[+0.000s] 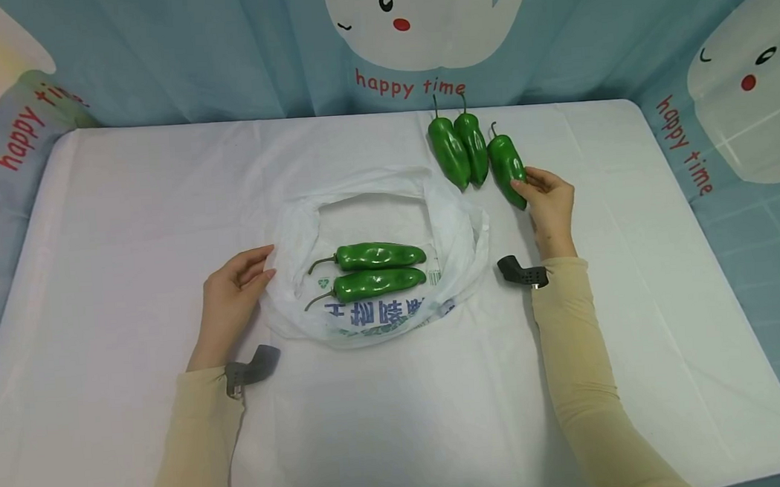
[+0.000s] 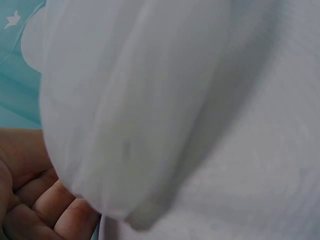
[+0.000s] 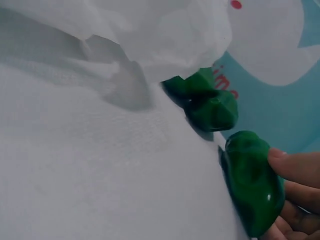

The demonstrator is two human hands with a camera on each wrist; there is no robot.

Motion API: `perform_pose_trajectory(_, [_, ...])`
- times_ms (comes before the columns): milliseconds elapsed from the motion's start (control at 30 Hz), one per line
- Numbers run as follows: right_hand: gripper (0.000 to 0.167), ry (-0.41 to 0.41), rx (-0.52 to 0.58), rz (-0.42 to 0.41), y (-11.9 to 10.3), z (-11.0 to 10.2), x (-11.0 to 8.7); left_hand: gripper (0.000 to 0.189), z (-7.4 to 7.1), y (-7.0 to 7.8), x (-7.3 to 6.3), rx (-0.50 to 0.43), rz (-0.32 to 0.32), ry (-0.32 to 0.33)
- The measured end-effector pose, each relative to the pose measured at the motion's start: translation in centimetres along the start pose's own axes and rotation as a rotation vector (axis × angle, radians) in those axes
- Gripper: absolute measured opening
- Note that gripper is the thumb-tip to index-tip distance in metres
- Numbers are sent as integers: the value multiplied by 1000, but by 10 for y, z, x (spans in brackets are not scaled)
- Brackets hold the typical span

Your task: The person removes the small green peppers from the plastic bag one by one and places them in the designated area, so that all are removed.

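Observation:
A white plastic bag (image 1: 460, 247) lies with its mouth spread wide, and two long green peppers (image 1: 380, 255) rest side by side in the opening. My left hand (image 1: 232, 294) holds the bag's left edge between thumb and fingers; in the left wrist view the bag (image 2: 125, 100) hides the fingertips. My right hand (image 1: 551, 204) grips the lower end of another green pepper (image 1: 506, 162), thumb on top and fingers at its right side. In the right wrist view this pepper (image 3: 252, 180) is seen end-on, touching or close to the table.
Two more green peppers (image 1: 449, 150) lie together just left of the gripped one, near the table's far edge and the bag's upper right rim. A white cloth covers the table (image 1: 649, 317). Blue printed curtains (image 1: 251, 51) hang around its back and sides.

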State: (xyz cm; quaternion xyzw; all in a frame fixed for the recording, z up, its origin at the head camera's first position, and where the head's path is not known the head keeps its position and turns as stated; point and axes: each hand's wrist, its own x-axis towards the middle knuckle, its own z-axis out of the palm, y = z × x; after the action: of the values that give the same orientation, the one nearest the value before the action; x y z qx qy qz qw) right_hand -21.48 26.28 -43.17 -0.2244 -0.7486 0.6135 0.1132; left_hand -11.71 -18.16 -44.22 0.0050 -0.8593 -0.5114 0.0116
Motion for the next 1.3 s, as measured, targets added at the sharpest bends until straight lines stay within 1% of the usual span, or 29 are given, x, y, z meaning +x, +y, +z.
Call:
perform_pose_trajectory(133, [44,-60,-60,7,-3,-9,1,33,0,1,0,-5,2,-3])
perform_pose_trajectory(300, [43,-139,-192,22,-7,-22,0,35,0,1,0,-8,8,-5])
perform_pose_trajectory(367, [43,-163,-221,36,-8,-25,0,35,0,1,0,-5,7,-5])
perform_pose_trajectory(433, [42,-176,-216,44,-8,-27,0,35,-1,1,0,-2,7,-4])
perform_pose_trajectory(533, [41,-186,-212,35,-7,-27,0,35,-1,0,0,-5,9,-6])
perform_pose_trajectory(733, [37,-174,-207,21,-6,-26,1,35,0,-1,1,-18,11,-9])
perform_pose_trajectory(900, [36,-165,-132,28,-10,-26,4,35,3,-2,5,-41,26,-13])
perform_pose_trajectory(1000, [36,-161,-114,21,-13,-21,7,34,3,-2,5,-18,19,-7])
perform_pose_trajectory(1067, [36,-160,-141,9,-13,-15,8,34,2,-2,4,4,5,-3])
perform_pose_trajectory(1133, [35,-161,-142,1,-12,-8,10,34,0,-4,2,20,-2,-3])
perform_pose_trajectory(1300, [34,-157,-141,-14,-10,2,15,34,0,-6,-1,25,-14,-17])
